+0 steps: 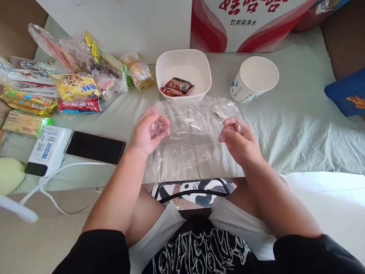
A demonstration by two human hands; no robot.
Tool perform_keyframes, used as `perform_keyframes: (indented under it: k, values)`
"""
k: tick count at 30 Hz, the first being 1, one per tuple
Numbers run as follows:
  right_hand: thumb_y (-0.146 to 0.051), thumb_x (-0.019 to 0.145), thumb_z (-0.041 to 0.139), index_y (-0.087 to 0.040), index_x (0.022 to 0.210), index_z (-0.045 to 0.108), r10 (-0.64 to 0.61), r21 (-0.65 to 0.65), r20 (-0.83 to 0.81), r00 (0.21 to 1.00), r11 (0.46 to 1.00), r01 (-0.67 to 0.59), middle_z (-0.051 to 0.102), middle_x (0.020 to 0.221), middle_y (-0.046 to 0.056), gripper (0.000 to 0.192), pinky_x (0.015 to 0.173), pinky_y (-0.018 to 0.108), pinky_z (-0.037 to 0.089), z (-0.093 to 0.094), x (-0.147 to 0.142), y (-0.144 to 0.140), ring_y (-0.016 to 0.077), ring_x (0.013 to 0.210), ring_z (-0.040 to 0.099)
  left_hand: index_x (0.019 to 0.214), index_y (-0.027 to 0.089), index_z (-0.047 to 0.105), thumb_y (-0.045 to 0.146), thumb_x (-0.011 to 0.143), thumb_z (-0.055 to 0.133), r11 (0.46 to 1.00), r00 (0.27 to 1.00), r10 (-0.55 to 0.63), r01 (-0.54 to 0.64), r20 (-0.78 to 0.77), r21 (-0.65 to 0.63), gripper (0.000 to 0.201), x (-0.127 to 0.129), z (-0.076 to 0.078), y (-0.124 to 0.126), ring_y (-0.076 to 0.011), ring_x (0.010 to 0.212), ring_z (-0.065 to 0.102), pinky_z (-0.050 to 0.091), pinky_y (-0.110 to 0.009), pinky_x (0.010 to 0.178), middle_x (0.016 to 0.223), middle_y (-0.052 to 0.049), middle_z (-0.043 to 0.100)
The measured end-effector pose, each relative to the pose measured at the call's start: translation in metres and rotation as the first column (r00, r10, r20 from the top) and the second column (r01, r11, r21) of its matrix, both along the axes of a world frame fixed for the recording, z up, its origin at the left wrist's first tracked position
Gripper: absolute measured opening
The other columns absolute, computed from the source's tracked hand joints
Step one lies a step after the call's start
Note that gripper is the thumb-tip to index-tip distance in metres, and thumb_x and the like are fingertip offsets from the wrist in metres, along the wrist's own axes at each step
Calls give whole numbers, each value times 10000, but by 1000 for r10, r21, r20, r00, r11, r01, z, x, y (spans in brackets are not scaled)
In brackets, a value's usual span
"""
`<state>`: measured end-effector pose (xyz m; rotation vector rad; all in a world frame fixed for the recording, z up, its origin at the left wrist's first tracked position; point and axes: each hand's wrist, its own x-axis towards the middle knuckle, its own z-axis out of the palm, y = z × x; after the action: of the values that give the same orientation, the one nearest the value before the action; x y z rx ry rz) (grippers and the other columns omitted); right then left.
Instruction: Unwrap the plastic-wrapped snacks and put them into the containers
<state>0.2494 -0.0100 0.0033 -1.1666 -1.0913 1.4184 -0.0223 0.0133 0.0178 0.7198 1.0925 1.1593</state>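
Between my two hands stretches a clear plastic bag (188, 131), see-through and crinkled, above the front edge of the cloth-covered surface. My left hand (151, 131) is closed on the bag's left side, with plastic bunched in the fingers. At the other side, my right hand (239, 139) grips the bag, thumb and fingers curled together. Just beyond the bag stands a white square bowl (196, 59). Inside it lie brown wrapped snacks (178, 86). A white paper cup (252, 82) with blue print leans to the right, behind my right hand.
Several packaged snacks (76, 89) pile up at the left. Nearer me lie a phone (95, 147) and a white power bank (49, 148), beside a white cable (76, 164). A large red-and-white carton (211, 28) stands behind the bowl. A blue item (346, 91) is at the right edge.
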Motion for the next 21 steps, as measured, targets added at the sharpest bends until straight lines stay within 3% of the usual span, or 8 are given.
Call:
perform_keyframes:
  k: [2,4,6,10,13,16,18,21]
  values:
    - [-328,784,741,-245,795,576,-26,50,1,1000,998,26,558,688,-29,185,636,308,462,4,8,-1,128,649,548,747,224,471,341,677,829,996,997,62,-59,-48,67,383,-4,1,4,-84,450,612,255,-169,369,625,53,674]
    - [-321,741,774,-244,758,556,-2,62,12,1000,998,1,591,771,-12,233,672,317,506,9,17,-2,144,729,609,726,230,463,343,655,853,992,995,63,-54,-77,117,412,-11,2,5,-82,438,595,253,-169,363,605,63,671]
    - [-346,697,818,-263,843,588,51,-3,20,998,999,-51,650,907,6,284,728,347,565,13,25,-1,184,852,684,714,235,459,363,654,855,993,995,17,-5,-98,119,421,-19,3,5,-85,416,574,217,-172,348,585,64,665]
    - [-618,740,767,-308,1148,612,142,-212,-61,988,965,-152,711,1228,71,535,839,429,633,11,25,3,272,1084,743,746,234,472,355,665,856,992,986,-115,119,-118,29,411,-30,4,1,-82,379,550,127,-179,329,621,26,694]
    - [-591,712,835,-303,1302,577,222,-313,-89,971,919,-239,698,1328,103,706,743,384,631,4,12,2,234,946,761,802,240,485,431,668,870,980,979,-198,198,-52,-8,450,-31,3,-5,-87,321,507,76,-194,315,675,1,738]
    - [-454,644,925,-298,1412,536,342,-319,-60,938,884,-343,697,1334,105,875,605,318,555,0,-4,-3,132,709,670,813,240,490,487,653,898,971,971,-239,239,-1,7,502,-29,2,-11,-84,282,465,71,-206,301,690,-7,758]
    - [-422,664,911,-253,1325,616,409,-303,36,912,874,-380,742,1136,66,743,578,301,499,0,-10,-7,105,641,594,804,238,480,511,649,908,966,966,-257,257,14,19,530,-29,3,-13,-89,285,475,86,-204,299,691,-7,761]
    - [-423,761,829,-203,930,713,398,-205,267,878,913,-352,667,798,6,301,648,320,486,1,-11,-10,132,678,583,827,232,487,520,659,903,957,957,-290,290,-6,30,533,-34,5,-14,-105,352,558,143,-184,328,723,-17,766]
